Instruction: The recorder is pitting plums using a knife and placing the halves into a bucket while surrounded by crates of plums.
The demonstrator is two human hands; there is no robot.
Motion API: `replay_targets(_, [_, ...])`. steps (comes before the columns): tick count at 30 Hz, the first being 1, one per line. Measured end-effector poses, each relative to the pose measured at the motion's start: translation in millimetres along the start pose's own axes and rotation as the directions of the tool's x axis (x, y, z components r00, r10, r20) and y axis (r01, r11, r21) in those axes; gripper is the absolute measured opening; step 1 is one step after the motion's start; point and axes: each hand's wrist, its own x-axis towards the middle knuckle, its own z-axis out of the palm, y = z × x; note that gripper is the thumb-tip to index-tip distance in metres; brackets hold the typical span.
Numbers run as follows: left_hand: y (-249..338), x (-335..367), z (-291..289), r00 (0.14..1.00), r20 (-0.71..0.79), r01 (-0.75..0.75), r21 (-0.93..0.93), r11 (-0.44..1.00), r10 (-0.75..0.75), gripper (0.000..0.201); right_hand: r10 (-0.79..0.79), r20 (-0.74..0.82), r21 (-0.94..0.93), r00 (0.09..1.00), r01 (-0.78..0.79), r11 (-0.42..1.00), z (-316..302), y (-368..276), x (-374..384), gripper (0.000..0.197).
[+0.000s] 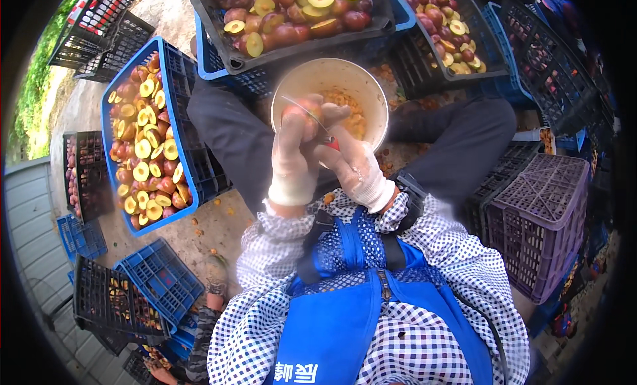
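Note:
My left hand (292, 162), in a whitish glove, is closed round a red plum (306, 121) above a cream bucket (382, 109). In my right hand (360, 172), gloved the same way, is a small knife (333, 143) with a red handle. Its thin blade lies across the plum; whether it has cut in is hard to tell through the blur. Orange-brown plum stones or scraps (353, 113) lie in the bucket, which stands between my legs. A black crate (232, 61) of whole and halved plums rests on a blue one just beyond the bucket.
At left stands a blue crate (106, 153) of halved plums. Another black crate (491, 75) of plums is at far right, and a purple crate (537, 226) stands right of me. Stacked crates (159, 279) and another person's arm (202, 338) are at lower left. Scraps litter the floor.

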Motion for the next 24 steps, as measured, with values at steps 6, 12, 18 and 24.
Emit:
replay_targets(6, [28.1,0.7,4.3,0.994,0.085,-0.109,0.763,0.637,0.068,0.050,-0.001,0.199,0.026,0.980,-0.005,1.000,-25.6,8.0,14.9,0.030])
replay_targets(12, [3.7,13.2,-3.9,0.989,0.123,-0.091,0.096,0.991,0.079,0.047,0.005,0.163,0.132,0.987,-0.027,0.991,-15.5,1.0,16.7,0.035])
replay_targets(18, [28.8,24.0,-12.0,0.993,0.107,-0.065,0.837,0.543,-0.047,0.046,0.100,0.409,0.288,0.907,-0.232,0.929,-39.2,17.3,24.6,0.038])
replay_targets(24, [-5.5,14.3,-3.1,0.995,0.034,-0.098,0.329,0.939,0.092,0.047,0.110,0.198,0.324,0.974,-0.171,0.931,-13.7,4.2,10.5,0.035])
